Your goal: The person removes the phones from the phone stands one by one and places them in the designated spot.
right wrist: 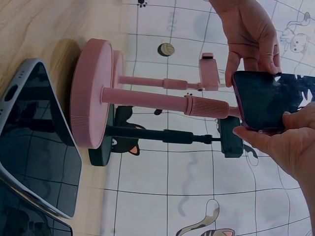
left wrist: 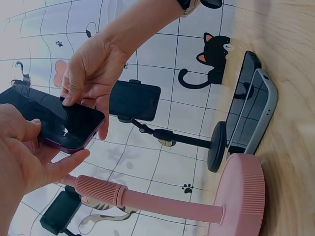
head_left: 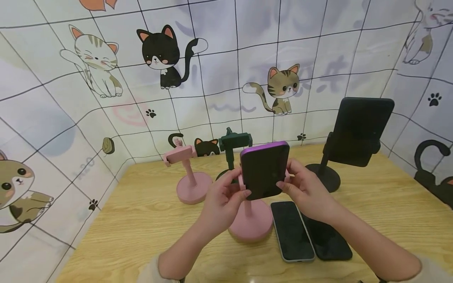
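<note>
Cat-patterned walls enclose a wooden table (head_left: pixel 148 220). A purple phone (head_left: pixel 264 169) is pinched at its side edges by the left hand (head_left: pixel 221 202) and right hand (head_left: pixel 307 191), atop the near pink stand (head_left: pixel 250 225). No writing can be read. Two phones (head_left: pixel 291 231) lie flat just right of its base.
</note>
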`<state>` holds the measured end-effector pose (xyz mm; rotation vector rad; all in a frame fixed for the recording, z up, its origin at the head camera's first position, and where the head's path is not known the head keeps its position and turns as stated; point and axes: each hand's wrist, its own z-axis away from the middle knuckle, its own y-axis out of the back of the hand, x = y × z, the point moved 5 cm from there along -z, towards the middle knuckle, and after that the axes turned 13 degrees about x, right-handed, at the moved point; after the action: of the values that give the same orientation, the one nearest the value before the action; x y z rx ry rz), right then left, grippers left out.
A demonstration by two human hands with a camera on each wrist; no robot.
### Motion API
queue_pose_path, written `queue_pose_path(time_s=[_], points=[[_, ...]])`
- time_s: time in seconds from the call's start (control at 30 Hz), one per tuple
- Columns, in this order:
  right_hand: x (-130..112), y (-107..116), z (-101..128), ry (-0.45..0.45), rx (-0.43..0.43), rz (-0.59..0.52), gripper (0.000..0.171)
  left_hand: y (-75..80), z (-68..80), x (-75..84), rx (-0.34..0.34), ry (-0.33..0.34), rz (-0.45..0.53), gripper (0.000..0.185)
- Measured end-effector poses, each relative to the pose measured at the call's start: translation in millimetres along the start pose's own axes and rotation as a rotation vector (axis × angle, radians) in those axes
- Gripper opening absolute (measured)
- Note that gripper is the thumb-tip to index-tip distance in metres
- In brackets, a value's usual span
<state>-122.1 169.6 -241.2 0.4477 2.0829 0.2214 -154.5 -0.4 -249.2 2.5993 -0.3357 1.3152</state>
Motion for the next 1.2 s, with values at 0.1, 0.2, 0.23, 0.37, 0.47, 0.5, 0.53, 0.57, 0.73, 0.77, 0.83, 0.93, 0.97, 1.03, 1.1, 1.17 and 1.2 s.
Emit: queue_pose_path(time_s=[0.1, 0.2, 0.23, 0.37, 0.47, 0.5, 0.53, 0.57, 0.73, 0.77, 0.83, 0.93, 0.97, 1.03, 1.1, 1.17, 1.2], points=[[2.7, -2.0, 1.3, -0.017, -0.009, -0.015, 0.028, 1.2, 1.9, -2.2, 0.004, 0.003, -0.007, 0.045], [4.5, -3.8, 2.7, -0.02, -0.017, -0.03, 0.028, 2.5, 3.9, -3.5, 0.004, -0.003, -0.016, 0.043], [4.7, -4.3, 3.2, -0.019, -0.018, -0.038, 0.027, 2.8, 4.5, -3.6, 0.001, -0.004, -0.013, 0.043], [4.7, -5.7, 5.3, -0.011, -0.012, -0.053, 0.027, 4.2, 7.0, -4.0, -0.009, -0.004, 0.005, 0.043], [4.3, -6.7, 6.9, -0.009, -0.006, -0.069, 0.026, 5.1, 8.7, -4.3, -0.011, -0.003, 0.02, 0.043], [4.1, -7.1, 7.4, -0.008, -0.004, -0.077, 0.026, 5.4, 9.3, -4.5, -0.01, -0.001, 0.023, 0.042], [4.0, -7.4, 8.0, -0.005, -0.002, -0.083, 0.026, 5.5, 9.7, -4.8, -0.011, 0.0, 0.026, 0.042], [3.9, -7.7, 8.6, -0.003, 0.0, -0.089, 0.026, 5.8, 10.1, -5.1, -0.011, -0.001, 0.029, 0.041], [4.6, -8.8, 10.7, 0.01, 0.009, -0.123, 0.027, 6.9, 11.6, -6.2, -0.016, -0.011, 0.046, 0.04], [4.9, -8.9, 11.1, 0.012, 0.009, -0.132, 0.027, 6.9, 11.7, -6.3, -0.021, -0.015, 0.049, 0.04], [5.5, -9.0, 11.9, 0.014, 0.012, -0.146, 0.027, 7.1, 11.4, -6.4, -0.039, -0.015, 0.057, 0.039], [5.8, -9.1, 13.4, 0.018, 0.023, -0.151, 0.027, 8.1, 9.6, -6.9, -0.078, -0.02, 0.059, 0.038], [5.8, -9.2, 13.9, 0.019, 0.028, -0.15, 0.027, 8.7, 8.7, -7.1, -0.09, -0.03, 0.055, 0.038], [5.0, -8.6, 15.1, 0.025, 0.051, -0.122, 0.028, 10.0, 6.6, -7.5, -0.109, -0.066, 0.037, 0.037], [2.5, -7.6, 16.1, 0.03, 0.09, -0.077, 0.032, 11.6, 4.3, -8.2, -0.116, -0.108, 0.014, 0.038], [-2.6, -6.1, 16.9, 0.047, 0.145, -0.011, 0.04, 13.8, 1.6, -8.6, -0.111, -0.152, -0.028, 0.04], [-6.3, -5.1, 17.4, 0.06, 0.179, 0.024, 0.046, 14.8, -0.1, -8.8, -0.11, -0.169, -0.048, 0.041]])
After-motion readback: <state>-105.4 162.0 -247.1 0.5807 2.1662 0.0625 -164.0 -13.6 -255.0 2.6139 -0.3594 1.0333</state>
